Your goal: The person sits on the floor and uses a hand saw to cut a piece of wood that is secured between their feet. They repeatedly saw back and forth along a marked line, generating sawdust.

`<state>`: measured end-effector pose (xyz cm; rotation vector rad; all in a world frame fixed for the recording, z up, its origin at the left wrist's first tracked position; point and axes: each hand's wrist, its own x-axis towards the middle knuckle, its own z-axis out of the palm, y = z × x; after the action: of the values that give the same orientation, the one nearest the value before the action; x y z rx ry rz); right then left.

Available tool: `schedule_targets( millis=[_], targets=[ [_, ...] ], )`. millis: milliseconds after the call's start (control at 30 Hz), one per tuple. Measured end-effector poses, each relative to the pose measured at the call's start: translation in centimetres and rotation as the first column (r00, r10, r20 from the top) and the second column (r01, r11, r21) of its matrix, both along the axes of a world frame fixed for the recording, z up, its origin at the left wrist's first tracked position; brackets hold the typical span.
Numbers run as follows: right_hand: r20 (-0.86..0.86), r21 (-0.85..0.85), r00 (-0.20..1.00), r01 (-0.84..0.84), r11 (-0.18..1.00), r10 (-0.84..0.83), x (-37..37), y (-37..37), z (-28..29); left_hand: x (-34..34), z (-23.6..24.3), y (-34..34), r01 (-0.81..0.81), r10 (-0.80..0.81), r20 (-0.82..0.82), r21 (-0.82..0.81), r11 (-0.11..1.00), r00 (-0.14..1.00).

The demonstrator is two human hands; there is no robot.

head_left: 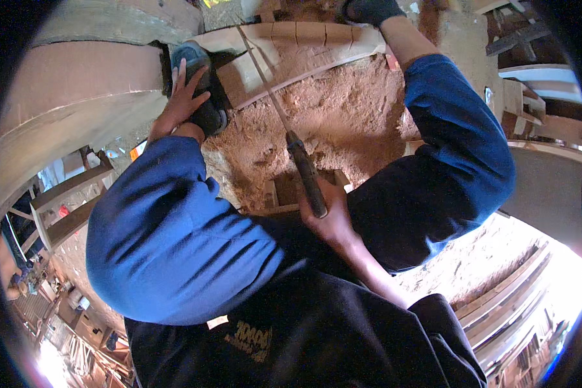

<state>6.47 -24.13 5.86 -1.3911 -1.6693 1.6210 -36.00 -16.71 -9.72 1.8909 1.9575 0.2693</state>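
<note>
Right at centre, the long tool with a narrow, dark metal blade [296,145] is pointing toward eleven o'clock, passing over the pale, notched wooden board [310,40] at twelve. The right hand's [332,212] fingers are gripping its dark, rounded handle [308,178], the sensible hold; it's looking light and stiff, perhaps springy toward the tip. At ten-thirty, the left hand [186,94] is resting, fingers spread, on a dark shoe [207,118].

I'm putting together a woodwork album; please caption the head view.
Right hand holding a long thin tool across a slit wooden board, left hand spread over a dark shoe.
</note>
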Motion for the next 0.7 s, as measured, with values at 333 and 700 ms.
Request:
schedule_targets(
  millis=[333, 700],
  targets=[
    [0.09, 0.072, 0.996, 0.011, 0.997, -0.017, 0.8, 2.0, -3.3, 0.2, -1.0, 0.1, 0.011, -0.013, 0.044, 0.035, 0.999, 0.999],
    [0.184, -0.033, 0.982, -0.034, 0.999, 0.04, -1.1, 3.3, -2.0, 0.5, 0.0, 0.3, 0.014, -0.017, 0.058, 0.049, 0.999, 0.998]
  ],
)
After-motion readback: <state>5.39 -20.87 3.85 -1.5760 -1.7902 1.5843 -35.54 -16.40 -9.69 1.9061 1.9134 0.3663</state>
